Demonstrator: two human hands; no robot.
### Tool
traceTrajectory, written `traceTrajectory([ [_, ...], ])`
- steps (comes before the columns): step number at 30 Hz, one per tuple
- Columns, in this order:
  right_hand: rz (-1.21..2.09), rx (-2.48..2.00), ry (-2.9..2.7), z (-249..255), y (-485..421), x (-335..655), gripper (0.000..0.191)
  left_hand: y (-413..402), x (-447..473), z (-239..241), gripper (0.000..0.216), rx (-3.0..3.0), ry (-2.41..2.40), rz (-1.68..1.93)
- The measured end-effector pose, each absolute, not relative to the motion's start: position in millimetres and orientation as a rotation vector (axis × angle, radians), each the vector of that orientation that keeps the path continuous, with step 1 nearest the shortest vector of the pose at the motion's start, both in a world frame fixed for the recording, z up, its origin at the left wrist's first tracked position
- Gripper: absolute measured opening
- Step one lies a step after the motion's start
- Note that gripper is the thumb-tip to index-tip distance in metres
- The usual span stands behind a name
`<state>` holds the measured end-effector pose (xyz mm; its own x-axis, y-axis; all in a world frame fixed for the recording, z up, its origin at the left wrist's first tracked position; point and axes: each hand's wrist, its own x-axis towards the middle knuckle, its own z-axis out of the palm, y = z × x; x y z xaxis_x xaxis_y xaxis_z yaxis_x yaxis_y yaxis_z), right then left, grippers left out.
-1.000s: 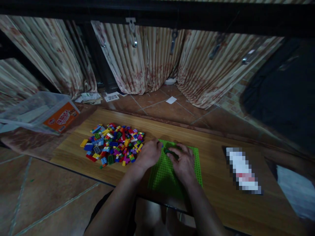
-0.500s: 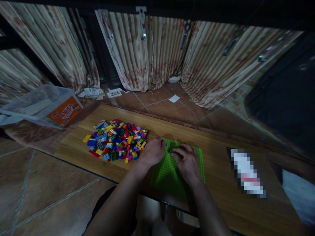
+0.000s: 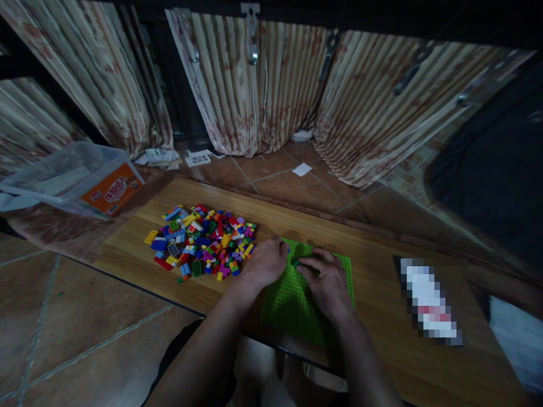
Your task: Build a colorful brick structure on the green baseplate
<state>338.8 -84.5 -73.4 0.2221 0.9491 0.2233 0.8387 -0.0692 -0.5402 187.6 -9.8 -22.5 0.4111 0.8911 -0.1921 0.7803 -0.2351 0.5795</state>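
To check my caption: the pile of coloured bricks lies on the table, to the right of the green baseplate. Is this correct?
The side is wrong: the brick pile lies on the table, to the left of the green baseplate, as the head view shows.

On the wooden table (image 3: 373, 345), the person's right hand (image 3: 331, 282) pinches a small dark green piece (image 3: 296, 262) over the green baseplate (image 3: 282, 308). The left hand (image 3: 267, 263) is curled between this plate and many colourful bricks (image 3: 203, 242).
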Motion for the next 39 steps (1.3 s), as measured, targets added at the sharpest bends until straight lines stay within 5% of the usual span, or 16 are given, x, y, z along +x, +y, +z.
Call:
traceTrajectory([
  [39,0.245,-1.804,-1.633,-85,-91,344,0.024,-8,188,-22,0.031,2.012,1.410,0.234],
])
